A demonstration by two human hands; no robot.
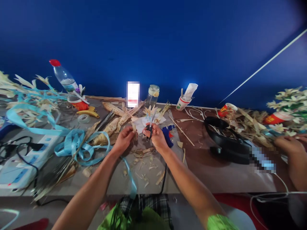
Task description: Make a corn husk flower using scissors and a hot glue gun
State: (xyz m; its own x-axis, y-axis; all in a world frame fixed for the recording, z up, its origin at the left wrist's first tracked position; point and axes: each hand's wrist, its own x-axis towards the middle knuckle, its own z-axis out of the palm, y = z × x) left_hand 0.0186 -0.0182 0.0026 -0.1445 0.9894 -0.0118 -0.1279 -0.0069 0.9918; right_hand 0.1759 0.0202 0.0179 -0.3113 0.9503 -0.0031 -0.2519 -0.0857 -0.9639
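1. Left hand (125, 137): fingers closed in a pinch on a small husk strip (134, 128), held just above the table (196, 166) at the near centre.
2. Right hand (157, 137): fingers curled shut around the dark handles of the scissors (150, 127), blades pointing to the far side. I cannot tell whether the blades are open.
3. The two hands are close together, with the strip between them and just left of the scissors.

Handling, as I judge it:
- The husk strip looks dry, thin and very light. It should bend easily along its grain, and it may split or crumble under a hard squeeze.
- I would grip it at the left end with flat fingertip pressure, clear of the blades.
- The scissors are rigid, so a full grip through the handles is best.

Surroundings:
- Husk scraps (144, 159) lie on the table, just near of my hands.
- Corn cobs (109, 129) lie to the left.
- Loops of blue ribbon (76, 143) lie further left.
- A blue glue gun (168, 134) lies just right of my right hand.
- Another person's hand (289, 145) rests at the far right, well apart from mine.
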